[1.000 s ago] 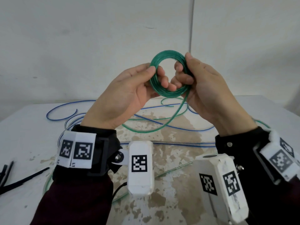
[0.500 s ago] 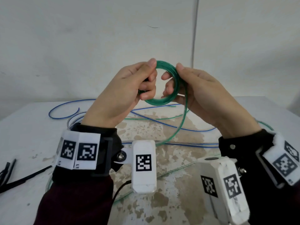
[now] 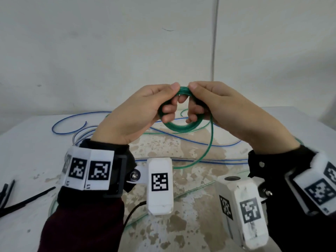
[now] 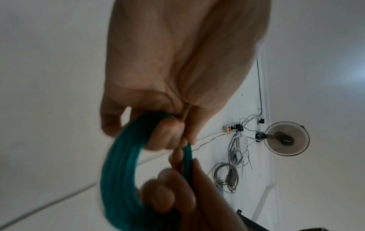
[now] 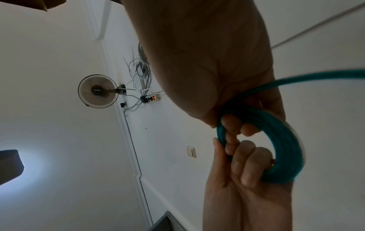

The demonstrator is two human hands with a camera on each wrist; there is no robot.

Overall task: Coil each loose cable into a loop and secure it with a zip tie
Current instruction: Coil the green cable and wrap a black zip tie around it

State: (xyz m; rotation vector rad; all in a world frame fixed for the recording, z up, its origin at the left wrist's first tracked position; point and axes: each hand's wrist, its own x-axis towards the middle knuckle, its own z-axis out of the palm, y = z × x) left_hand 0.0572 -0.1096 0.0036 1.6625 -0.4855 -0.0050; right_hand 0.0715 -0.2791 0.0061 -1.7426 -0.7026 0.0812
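Both hands, left hand (image 3: 138, 113) and right hand (image 3: 223, 110), now clamped on green coil (image 3: 179, 127), tilted flatter than before; another wrap added, tail (image 3: 209, 144) left.

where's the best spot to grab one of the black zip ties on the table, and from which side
Probably the free tip of the black zip tie, the end pointing toward the table's middle. It lies flat and apart from the cables, so a thumb-and-finger grip from above suits it. The left hand is nearer, but it and the right hand both hold the green coil.
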